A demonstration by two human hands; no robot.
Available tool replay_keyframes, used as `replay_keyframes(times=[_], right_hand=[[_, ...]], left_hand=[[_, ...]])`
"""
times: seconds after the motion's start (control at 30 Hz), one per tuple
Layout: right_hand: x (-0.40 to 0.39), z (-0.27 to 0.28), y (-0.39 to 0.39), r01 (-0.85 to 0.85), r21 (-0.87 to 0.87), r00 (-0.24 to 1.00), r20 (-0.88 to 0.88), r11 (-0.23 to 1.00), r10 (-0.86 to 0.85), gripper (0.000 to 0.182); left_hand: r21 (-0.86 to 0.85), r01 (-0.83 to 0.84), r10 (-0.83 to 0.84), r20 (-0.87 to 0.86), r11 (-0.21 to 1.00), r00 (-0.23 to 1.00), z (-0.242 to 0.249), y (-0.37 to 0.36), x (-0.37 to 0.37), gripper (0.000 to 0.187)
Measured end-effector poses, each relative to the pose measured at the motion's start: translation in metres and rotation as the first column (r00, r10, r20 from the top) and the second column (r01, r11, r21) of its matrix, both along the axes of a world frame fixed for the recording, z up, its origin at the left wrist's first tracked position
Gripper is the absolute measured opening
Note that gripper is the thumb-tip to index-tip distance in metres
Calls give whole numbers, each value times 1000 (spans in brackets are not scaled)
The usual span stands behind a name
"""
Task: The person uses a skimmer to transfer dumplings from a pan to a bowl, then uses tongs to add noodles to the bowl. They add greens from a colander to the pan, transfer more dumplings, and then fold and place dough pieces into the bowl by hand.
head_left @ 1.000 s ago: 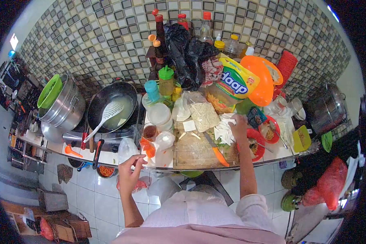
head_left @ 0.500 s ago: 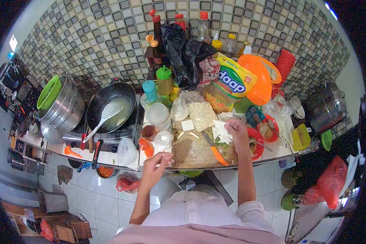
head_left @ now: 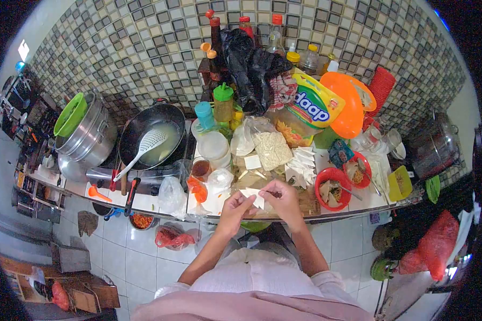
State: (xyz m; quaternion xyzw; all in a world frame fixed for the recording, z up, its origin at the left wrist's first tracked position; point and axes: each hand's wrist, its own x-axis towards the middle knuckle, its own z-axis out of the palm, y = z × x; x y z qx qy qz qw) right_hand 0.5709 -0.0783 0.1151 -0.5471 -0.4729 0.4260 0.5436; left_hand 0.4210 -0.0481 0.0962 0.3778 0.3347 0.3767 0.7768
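Note:
My left hand and my right hand meet over the front edge of a wooden cutting board, and together they pinch a small white wrapper sheet. A stack of the same white sheets lies on the board behind my right hand. A bag of pale noodles rests at the back of the board. To the right stands a red bowl with filling in it.
A black wok with a white slotted ladle sits on the stove at left, beside a steel steamer pot with a green lid. Bottles, a yellow bag and an orange colander crowd the tiled wall. Plastic bags hang below the counter.
My right hand came back from the sheet stack with one white sheet. My left hand rose from below the counter edge and joined it at the front of the board.

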Motion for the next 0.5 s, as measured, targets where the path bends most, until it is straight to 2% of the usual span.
replay_keyframes(times=[0.03, 0.1, 0.17, 0.23, 0.3, 0.37, 0.4, 0.43, 0.5], right_hand=[[-3, 0, 0, 21, 2, 998, 64, 1000, -21, 8], [-9, 4, 1, 62, 18, 995, 82, 998, -63, 8], [-12, 7, 3, 98, 36, 990, 101, 995, -101, 8], [-12, 8, 6, 137, 54, 990, -17, 989, -136, 7], [-12, 12, 6, 125, 36, 992, 0, 991, -125, 7], [-14, 10, 5, 111, 52, 989, 92, 992, -116, 7], [-15, 8, 5, 100, 55, 990, 92, 994, -104, 7], [-17, 4, 3, 85, 53, 991, 100, 995, -90, 8], [-19, 1, -1, 59, 55, 992, 107, 997, -65, 8]], left_hand=[[-1, -3, 3, -2, 1000, 1000, 1, -1, -1, 9], [-93, -90, 96, 56, 992, 994, 6, -3, -3, 9], [-89, -102, 109, 88, 991, 990, -3, 0, -13, 9], [-85, -115, 125, 123, 990, 985, -6, 2, -23, 11], [24, -193, 193, 14, 981, 981, 18, 2, -30, 10], [74, -227, 230, -36, 971, 972, 10, 12, -52, 11], [323, -286, 348, -153, 902, 925, 8, 20, -64, 11], [557, -289, 481, -234, 779, 845, 9, 28, -79, 10], [824, -165, 727, -361, 542, 584, 31, 47, -110, 9]])
